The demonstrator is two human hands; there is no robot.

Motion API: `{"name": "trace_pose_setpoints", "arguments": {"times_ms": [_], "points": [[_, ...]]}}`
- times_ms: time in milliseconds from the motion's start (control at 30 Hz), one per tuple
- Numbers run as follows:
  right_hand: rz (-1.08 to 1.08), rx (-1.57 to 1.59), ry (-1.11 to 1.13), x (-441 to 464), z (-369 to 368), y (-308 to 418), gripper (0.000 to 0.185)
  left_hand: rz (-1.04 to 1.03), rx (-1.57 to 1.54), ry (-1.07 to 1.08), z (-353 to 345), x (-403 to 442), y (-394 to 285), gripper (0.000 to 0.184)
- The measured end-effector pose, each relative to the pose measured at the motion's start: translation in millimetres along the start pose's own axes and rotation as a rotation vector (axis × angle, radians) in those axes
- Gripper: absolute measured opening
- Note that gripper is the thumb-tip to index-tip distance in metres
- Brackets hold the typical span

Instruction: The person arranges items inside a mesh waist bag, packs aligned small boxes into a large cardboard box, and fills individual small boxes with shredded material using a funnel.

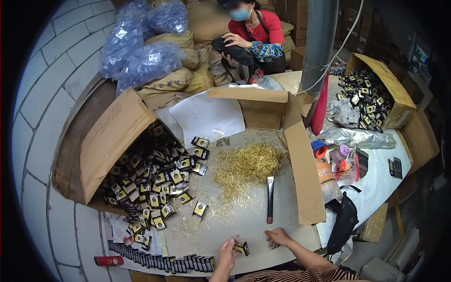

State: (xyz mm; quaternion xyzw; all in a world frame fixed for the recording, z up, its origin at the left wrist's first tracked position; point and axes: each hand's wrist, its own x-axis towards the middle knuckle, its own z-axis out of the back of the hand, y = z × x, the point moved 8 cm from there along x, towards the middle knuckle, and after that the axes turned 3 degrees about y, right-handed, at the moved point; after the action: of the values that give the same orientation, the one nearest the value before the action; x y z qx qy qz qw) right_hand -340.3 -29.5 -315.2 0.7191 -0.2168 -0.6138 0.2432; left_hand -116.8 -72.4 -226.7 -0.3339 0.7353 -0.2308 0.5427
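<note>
My left hand [227,254] is closed on a small black and yellow box [242,248] near the front edge of the table. Just right of it, my right hand [279,237] hovers low over the board with fingers curled together; whether anything tiny is between them is too small to tell. A heap of thin gold-coloured pieces [246,167] lies beyond both hands. Beside the heap is a brush [270,199] with a dark handle. One small box [199,208] lies alone on the board, and many similar boxes [159,178] spill from a tipped carton [115,136] at left.
A row of small boxes [162,263] lines the front left edge, near a red can [108,261]. Cardboard walls [303,174] stand right of the heap. Farther right are a purple bottle [340,152], a black cloth [343,223] and a metal pole [319,51]. A masked person [270,28] sits opposite.
</note>
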Motion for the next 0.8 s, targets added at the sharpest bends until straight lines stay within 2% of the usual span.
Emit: {"name": "trace_pose_setpoints", "arguments": {"times_ms": [200,300,367,400,533,700,800], "points": [[0.081,0.151,-0.051,1,11,4,0.048,-0.047,-0.036,-0.016,3,1,11,0.028],[0.096,0.090,0.021,-21,-16,27,0.047,-0.120,-0.013,-0.069,9,2,10,0.027],[0.441,-0.015,0.116,-45,-46,70,0.045,-0.187,0.024,-0.102,12,1,7,0.026],[0.438,-0.015,0.110,-51,-53,76,0.045,-0.183,0.023,-0.097,8,0,5,0.026],[0.718,0.071,0.018,-76,-73,118,0.042,-0.318,0.215,-0.082,-16,-11,-21,0.031],[0.651,0.254,0.155,-68,-72,131,0.044,-0.467,0.392,-0.004,-39,-37,-52,0.037],[0.554,0.411,0.213,-65,-73,132,0.041,-0.496,0.345,-0.003,-46,-53,-61,0.040]]}}
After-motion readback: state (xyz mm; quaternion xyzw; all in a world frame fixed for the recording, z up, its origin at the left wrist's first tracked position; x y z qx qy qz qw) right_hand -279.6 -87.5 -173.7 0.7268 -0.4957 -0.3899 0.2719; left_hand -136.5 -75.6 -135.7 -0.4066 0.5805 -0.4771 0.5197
